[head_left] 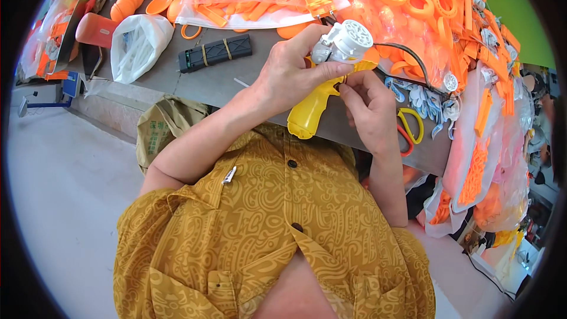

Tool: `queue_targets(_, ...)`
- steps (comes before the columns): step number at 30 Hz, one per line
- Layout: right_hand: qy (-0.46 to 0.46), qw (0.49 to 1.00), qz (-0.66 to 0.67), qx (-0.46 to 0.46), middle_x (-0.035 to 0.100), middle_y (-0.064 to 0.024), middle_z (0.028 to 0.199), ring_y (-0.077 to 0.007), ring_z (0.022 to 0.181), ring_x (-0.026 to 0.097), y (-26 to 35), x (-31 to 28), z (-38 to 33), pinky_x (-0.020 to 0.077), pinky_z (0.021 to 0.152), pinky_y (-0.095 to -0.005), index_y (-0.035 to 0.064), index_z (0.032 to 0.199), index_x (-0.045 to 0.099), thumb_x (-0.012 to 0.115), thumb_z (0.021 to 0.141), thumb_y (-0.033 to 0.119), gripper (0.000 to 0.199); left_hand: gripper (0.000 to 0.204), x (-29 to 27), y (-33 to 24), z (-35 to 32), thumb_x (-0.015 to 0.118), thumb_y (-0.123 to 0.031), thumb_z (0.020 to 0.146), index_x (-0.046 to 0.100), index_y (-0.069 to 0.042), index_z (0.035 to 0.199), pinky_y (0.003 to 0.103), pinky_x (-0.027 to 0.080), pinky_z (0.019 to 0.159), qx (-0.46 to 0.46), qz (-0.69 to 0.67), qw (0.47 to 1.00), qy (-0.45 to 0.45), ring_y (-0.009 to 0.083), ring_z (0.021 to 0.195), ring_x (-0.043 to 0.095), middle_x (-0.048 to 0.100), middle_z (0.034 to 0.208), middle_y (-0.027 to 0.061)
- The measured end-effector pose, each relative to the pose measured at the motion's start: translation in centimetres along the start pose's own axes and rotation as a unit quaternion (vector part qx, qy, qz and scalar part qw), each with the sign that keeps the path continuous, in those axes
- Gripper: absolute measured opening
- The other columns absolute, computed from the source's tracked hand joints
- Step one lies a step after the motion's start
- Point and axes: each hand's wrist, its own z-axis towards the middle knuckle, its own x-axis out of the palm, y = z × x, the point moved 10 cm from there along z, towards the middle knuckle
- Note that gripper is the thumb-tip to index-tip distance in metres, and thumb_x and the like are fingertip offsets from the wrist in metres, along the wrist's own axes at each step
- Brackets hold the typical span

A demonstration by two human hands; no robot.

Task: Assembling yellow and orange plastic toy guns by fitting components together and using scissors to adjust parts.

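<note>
My left hand (286, 65) is wrapped round the upper part of a toy gun with a yellow grip (307, 117) and a white round head (356, 35) full of holes. The toy is tilted, its yellow grip hanging down toward my shirt. At the side of the yellow grip, my right hand (375, 109) has thumb and index finger pinched on a small dark spot. What lies between those fingertips is too small to make out. Just right of my right hand rest scissors (419, 125) with yellow and red handles.
Orange plastic parts (413, 0) are heaped across the back and right, many in clear bags. A black cable (413, 53) runs behind the toy. At left lie a dark bar with rubber bands (215, 53), a white plastic bag (139, 47) and a red rounded case (95, 29).
</note>
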Motion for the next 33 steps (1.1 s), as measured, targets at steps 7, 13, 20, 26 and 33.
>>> queue_targets(7,-0.002,0.99,0.128,0.062,0.051,-0.0003,0.063,-0.0047,0.045,0.043,-1.3,0.3,-0.4,0.0336,0.039,-0.0191,0.0009,0.082,0.053,0.054,0.082,0.006,0.006,0.038,0.5,-0.7,0.2,0.07,-0.028,0.074,0.054,-0.002,0.095,0.026,0.047,0.059,0.014,-0.027,1.0,0.001,0.0093,0.067,0.056,0.06,0.074,0.0067)
queue_targets(13,-0.041,0.993,0.095,0.052,0.051,0.0001,0.062,-0.0039,0.045,0.041,-1.8,-0.6,-0.9,0.0329,0.04,-0.0183,0.0017,0.08,0.053,0.055,0.082,0.006,0.005,0.039,0.5,-0.4,-0.2,0.071,-0.027,0.073,0.054,-0.003,0.098,0.028,0.048,0.06,0.005,-0.025,1.0,0.007,0.0121,0.07,0.059,0.061,0.076,0.008)
queue_targets(20,-0.148,0.988,0.012,-0.038,0.051,0.0003,0.066,-0.004,0.05,0.043,-2.5,-1.3,-2.1,0.0345,0.044,-0.0174,0.0017,0.08,0.052,0.056,0.083,0.008,0.008,0.039,1.3,-1.9,-1.0,0.069,-0.017,0.075,0.051,-0.005,0.107,0.023,0.047,0.06,0.066,0.108,0.992,0.03,0.004,0.07,0.054,0.061,0.08,0.0015)
queue_targets(26,-0.203,0.974,-0.005,-0.101,0.053,-0.0013,0.072,-0.0052,0.056,0.046,-1.8,-1.0,-3.2,0.0386,0.05,-0.0185,0.0,0.081,0.052,0.058,0.082,0.004,0.007,0.04,1.2,-1.4,-1.3,0.07,-0.022,0.072,0.052,-0.004,0.103,0.034,0.048,0.06,0.029,0.093,0.995,0.015,0.0269,0.071,0.062,0.062,0.076,0.0132)
queue_targets(33,-0.25,0.951,-0.069,-0.165,0.054,-0.011,0.082,-0.0151,0.06,0.053,-0.1,-1.0,-4.1,0.0436,0.052,-0.0253,-0.0023,0.075,0.05,0.06,0.074,-0.004,0.011,0.039,1.5,-1.0,-1.3,0.07,-0.023,0.071,0.052,-0.004,0.101,0.035,0.048,0.059,0.016,0.099,0.995,0.026,0.0285,0.069,0.062,0.062,0.074,0.013)
